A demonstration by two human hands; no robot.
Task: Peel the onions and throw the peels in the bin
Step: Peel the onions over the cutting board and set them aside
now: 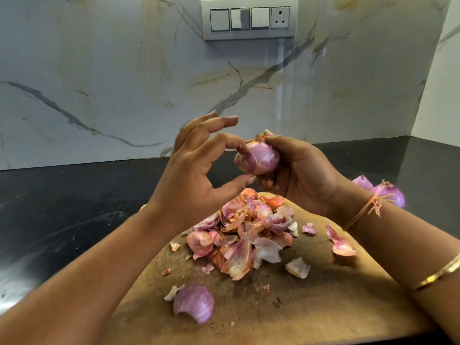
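My right hand (pixel 298 175) grips a pale purple onion (pixel 261 158) above the wooden cutting board (pixel 323 307). My left hand (pixel 196 170) meets it from the left, its index finger and thumb pinching loose skin at the onion's left end while the other fingers spread upward. A heap of pink and orange onion peels (pixel 246 232) lies on the board under the hands. One large purple peel (pixel 195 303) sits nearer the front, and smaller scraps are scattered to the right.
The board rests on a black stone counter (pixel 62 207) against a marble wall. More purple onion pieces (pixel 383 190) lie on the counter at the right, behind my right wrist. A switch panel (pixel 250 18) is on the wall. No bin is in view.
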